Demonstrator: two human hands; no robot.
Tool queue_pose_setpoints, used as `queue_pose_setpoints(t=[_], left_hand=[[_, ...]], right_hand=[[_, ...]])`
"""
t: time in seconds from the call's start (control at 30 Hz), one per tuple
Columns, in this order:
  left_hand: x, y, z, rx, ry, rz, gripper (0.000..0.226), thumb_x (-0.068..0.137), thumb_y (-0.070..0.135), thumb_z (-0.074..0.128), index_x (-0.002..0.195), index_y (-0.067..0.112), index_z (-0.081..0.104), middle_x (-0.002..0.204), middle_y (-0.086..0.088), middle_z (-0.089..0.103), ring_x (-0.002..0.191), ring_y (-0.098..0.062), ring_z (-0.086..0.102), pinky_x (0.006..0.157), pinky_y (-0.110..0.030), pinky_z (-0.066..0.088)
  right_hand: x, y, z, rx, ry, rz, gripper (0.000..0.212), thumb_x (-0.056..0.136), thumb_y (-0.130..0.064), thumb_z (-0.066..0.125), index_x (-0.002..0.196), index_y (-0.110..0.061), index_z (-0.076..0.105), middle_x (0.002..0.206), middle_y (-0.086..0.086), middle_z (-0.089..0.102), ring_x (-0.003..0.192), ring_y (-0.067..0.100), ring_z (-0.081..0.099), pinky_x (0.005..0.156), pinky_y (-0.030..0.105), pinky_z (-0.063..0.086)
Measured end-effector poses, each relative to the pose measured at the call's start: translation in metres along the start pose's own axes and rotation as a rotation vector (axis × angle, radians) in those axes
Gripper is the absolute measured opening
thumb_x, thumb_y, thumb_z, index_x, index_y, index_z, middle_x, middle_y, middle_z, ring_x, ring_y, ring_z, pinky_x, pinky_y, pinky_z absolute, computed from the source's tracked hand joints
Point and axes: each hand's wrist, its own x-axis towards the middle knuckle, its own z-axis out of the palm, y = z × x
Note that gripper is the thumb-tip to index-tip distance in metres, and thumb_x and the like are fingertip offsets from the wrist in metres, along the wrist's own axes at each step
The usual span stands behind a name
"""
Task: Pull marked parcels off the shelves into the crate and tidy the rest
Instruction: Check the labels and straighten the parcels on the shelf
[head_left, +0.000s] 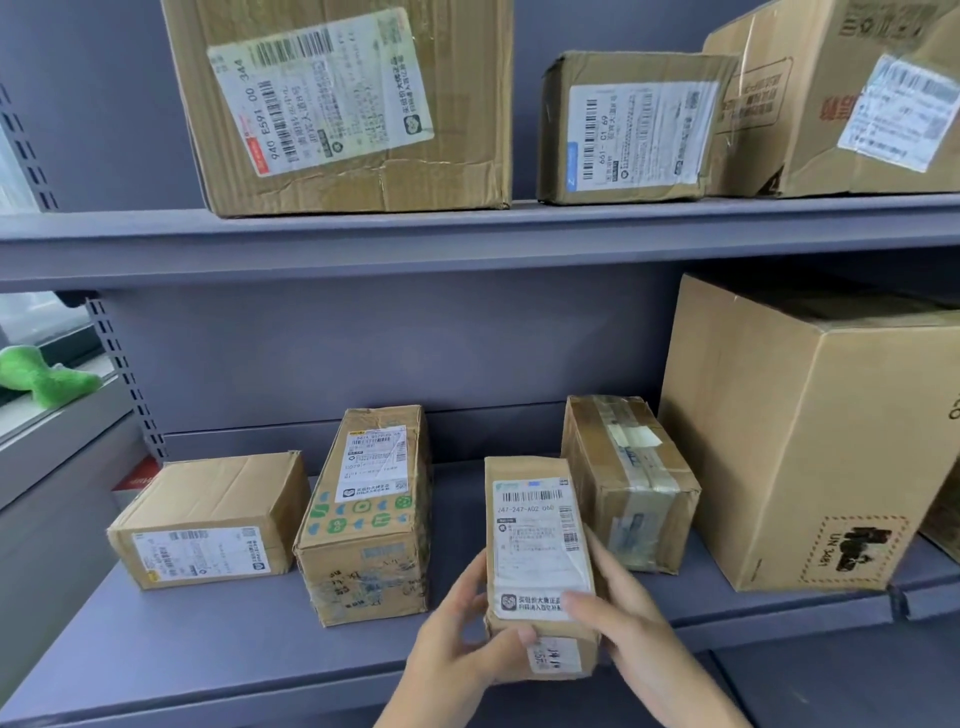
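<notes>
A narrow cardboard parcel (535, 545) with a white shipping label lies at the front of the lower shelf (208, 649). My left hand (457, 639) grips its near left corner, thumb on the front face. My right hand (618, 618) holds its right side, thumb on the label. To its left stand a long taped parcel (369, 514) with green printed icons and a squat parcel (208, 519). A heavily taped parcel (628, 483) sits just right of the held one.
A big carton (800, 447) fills the right of the lower shelf. The upper shelf (467, 234) carries three labelled cartons (337, 104) (628, 130) (841, 98). A green plush toy (41, 374) lies on a ledge at far left. No crate is in view.
</notes>
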Motion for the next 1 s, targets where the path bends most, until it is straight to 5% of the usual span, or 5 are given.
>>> queue_pose_setpoints(t=[0.27,0.43,0.67,0.77,1.0], left_hand=[[0.019,-0.026,-0.005,0.825,-0.010,0.060,0.098,0.061,0.062,0.041,0.145,0.021,0.011,0.154,0.003,0.015,0.140,-0.004,0.016,0.115,-0.022,0.019],[0.034,-0.034,-0.008,1.229,-0.040,0.197,0.071,0.062,0.048,0.042,0.120,0.008,0.046,0.117,-0.010,0.066,0.116,-0.023,0.043,0.103,-0.023,0.025],[0.064,-0.018,-0.008,1.324,-0.061,0.081,0.096,0.056,0.044,0.081,0.131,-0.001,0.042,0.142,-0.008,0.043,0.124,-0.015,0.052,0.097,-0.015,0.041],[0.077,-0.009,-0.009,1.264,-0.031,0.046,0.072,0.094,0.021,0.045,0.149,0.012,-0.001,0.156,0.001,-0.011,0.145,-0.010,0.006,0.113,-0.016,0.017],[0.108,-0.016,-0.012,1.224,0.037,0.027,0.067,0.097,0.013,0.038,0.149,0.009,-0.004,0.157,-0.007,-0.012,0.146,-0.013,0.002,0.114,-0.019,0.017]], right_hand=[[0.014,0.017,-0.007,-0.724,0.143,-0.046,0.097,0.072,-0.023,0.075,0.145,-0.031,0.013,0.149,-0.024,0.011,0.135,-0.006,0.015,0.108,0.014,0.018],[0.030,0.018,-0.013,-1.069,0.079,-0.088,0.105,0.081,-0.035,0.067,0.145,-0.015,-0.014,0.144,-0.022,-0.012,0.142,0.001,0.006,0.112,0.014,0.013],[0.054,0.016,-0.006,-1.213,0.119,-0.061,0.100,0.088,-0.036,0.058,0.143,-0.014,-0.023,0.156,-0.007,-0.013,0.141,0.007,0.018,0.109,0.020,0.025],[0.069,0.013,-0.001,-1.285,0.145,-0.052,0.093,0.091,-0.036,0.053,0.145,-0.015,-0.019,0.156,-0.002,-0.014,0.140,0.011,0.025,0.106,0.023,0.032],[0.104,0.009,-0.004,-1.345,0.146,-0.080,0.088,0.091,-0.031,0.053,0.146,-0.012,-0.013,0.157,0.004,-0.009,0.142,0.012,0.018,0.106,0.022,0.031]])
